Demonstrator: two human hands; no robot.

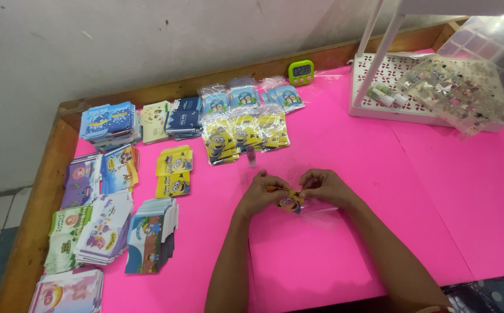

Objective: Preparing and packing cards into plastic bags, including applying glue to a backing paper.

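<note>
Hands meet at the middle of the pink desk (344, 243): the left hand (261, 194) and the right hand (325, 186) are both curled tight, fingertips pinching a small yellow cartoon card (290, 202) between them, with a clear plastic sleeve (320, 207) lying under and just right of it. Just beyond the hands stands a small glue stick (251, 156), upright, near the bagged yellow card packs (244, 135). Stacks of printed cards (110, 214) crowd the left side, a green timer (301, 71) sits at the back edge, and a clear compartment box (457, 93) rests tilted at far right.
</note>
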